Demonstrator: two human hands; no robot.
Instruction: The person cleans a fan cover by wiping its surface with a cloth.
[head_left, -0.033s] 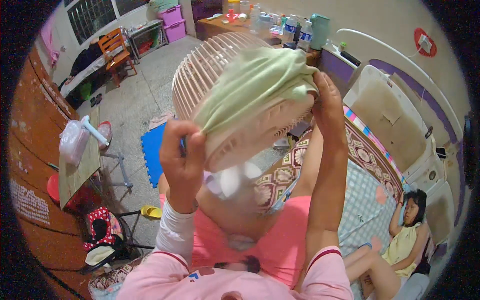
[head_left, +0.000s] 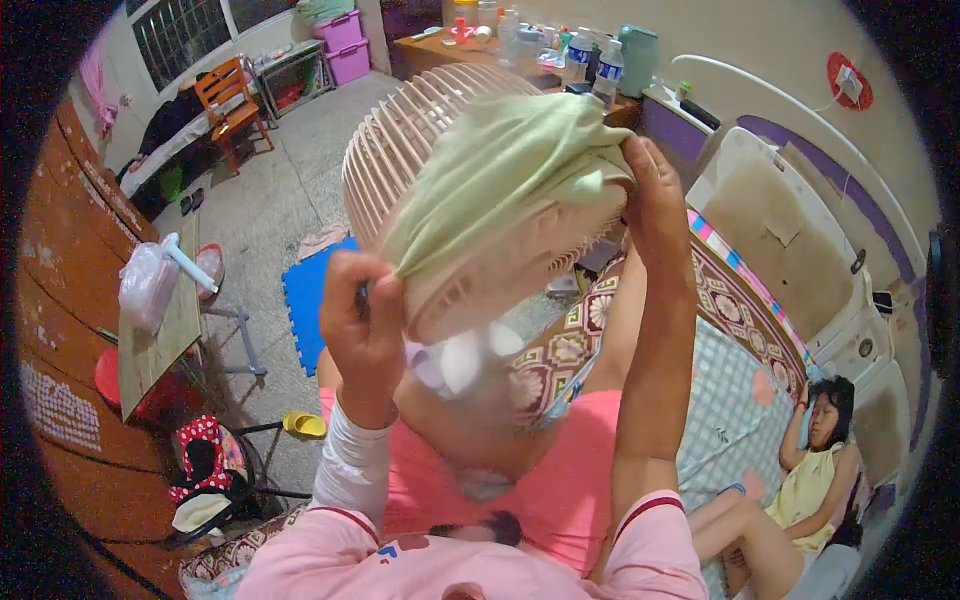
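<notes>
A light green cloth (head_left: 510, 170) lies stretched over the top of a pale pink electric fan (head_left: 405, 135) with a slatted round cage. My left hand (head_left: 362, 305) is closed, thumb and fingers pinching the cloth's near left corner. At the cloth's right end, my right hand (head_left: 655, 185) has its fingers closed on the edge, close to the cage rim. The fan stands in front of me between my legs; its lower part is blurred, and the cloth hides part of its cage.
Another person (head_left: 815, 470) reclines at right on a checkered sheet (head_left: 740, 400). A desk (head_left: 430, 45) with bottles stands beyond the fan. To the left are a narrow folding table (head_left: 165, 345) with a plastic-wrapped bundle, a blue foam mat (head_left: 310, 300) and a yellow clog (head_left: 303, 425).
My left hand and the cloth corner in it have shifted slightly down and left. The right hand keeps its hold at nearly the same place.
</notes>
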